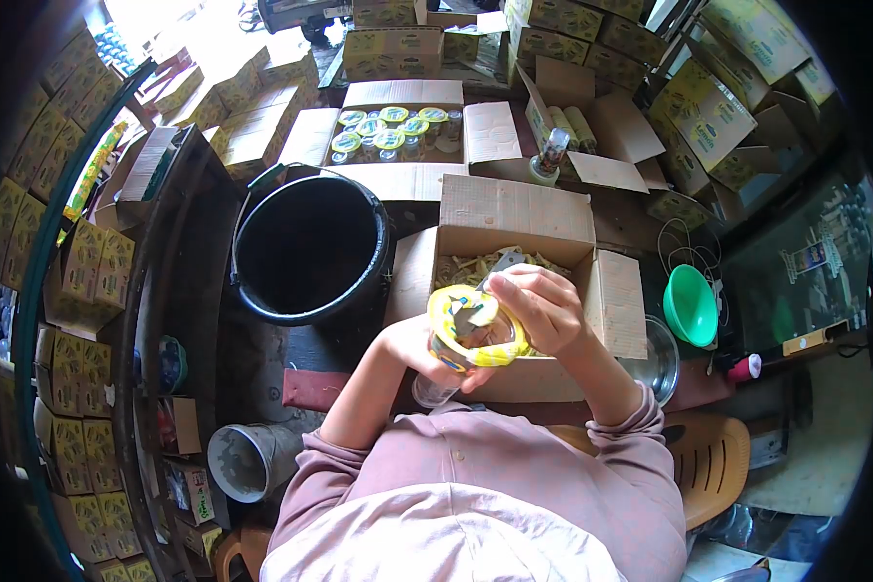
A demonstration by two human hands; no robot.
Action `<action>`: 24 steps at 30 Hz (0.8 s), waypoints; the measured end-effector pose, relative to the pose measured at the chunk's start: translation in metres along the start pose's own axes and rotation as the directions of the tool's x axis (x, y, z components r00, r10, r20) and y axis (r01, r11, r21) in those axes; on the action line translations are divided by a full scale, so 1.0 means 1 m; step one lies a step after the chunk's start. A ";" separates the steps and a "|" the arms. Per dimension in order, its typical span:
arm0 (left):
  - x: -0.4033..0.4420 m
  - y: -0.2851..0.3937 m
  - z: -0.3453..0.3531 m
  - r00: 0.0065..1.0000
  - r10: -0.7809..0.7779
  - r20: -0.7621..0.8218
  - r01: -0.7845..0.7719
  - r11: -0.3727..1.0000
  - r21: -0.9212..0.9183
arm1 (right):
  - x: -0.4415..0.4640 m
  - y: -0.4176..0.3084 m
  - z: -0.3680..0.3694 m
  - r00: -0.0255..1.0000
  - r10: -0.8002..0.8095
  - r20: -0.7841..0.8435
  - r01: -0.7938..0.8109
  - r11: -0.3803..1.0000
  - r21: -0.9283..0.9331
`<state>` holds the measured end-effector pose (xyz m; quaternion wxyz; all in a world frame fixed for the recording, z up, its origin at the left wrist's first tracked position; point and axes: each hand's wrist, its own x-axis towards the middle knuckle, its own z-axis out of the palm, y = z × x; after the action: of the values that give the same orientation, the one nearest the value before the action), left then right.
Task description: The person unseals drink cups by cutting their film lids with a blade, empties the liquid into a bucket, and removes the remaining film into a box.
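My left hand [412, 347] is closed round a clear plastic jar [435, 390] whose mouth is ringed by a yellow printed label [441, 325]. My right hand [545, 308] pinches a small grey metal blade or scraper [502, 264] above the jar's rim. Both hands are in front of an open cardboard box [519, 209], which holds pale yellowish pieces [466, 269]. What the jar contains is hard to make out.
A large black bucket [310, 250] stands left of the box. Behind, a carton [388, 181] holds several lidded jars. A green bowl [691, 306] and a metal bowl [662, 361] are at the right. A grey bin [240, 464] stands at lower left.
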<state>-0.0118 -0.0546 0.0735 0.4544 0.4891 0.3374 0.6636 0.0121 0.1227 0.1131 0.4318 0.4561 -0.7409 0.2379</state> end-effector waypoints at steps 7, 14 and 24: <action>0.005 -0.023 -0.007 0.987 0.114 0.114 -0.027 0.814 -0.581 | 0.002 0.004 -0.001 0.999 -0.022 0.045 0.024 0.999 -0.046; -0.013 -0.019 -0.038 0.958 -0.171 -0.231 0.134 0.977 -0.166 | -0.017 0.019 -0.004 0.990 0.048 0.136 -0.021 0.981 -0.192; 0.029 -0.011 0.008 0.526 0.371 -0.766 0.498 0.596 0.630 | -0.029 0.042 -0.003 0.969 0.095 0.227 -0.022 0.951 -0.308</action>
<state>-0.0045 -0.0235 0.0756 -0.0137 0.2341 0.7913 0.5647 -0.0172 0.1588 0.0915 0.3971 0.3873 -0.8284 0.0775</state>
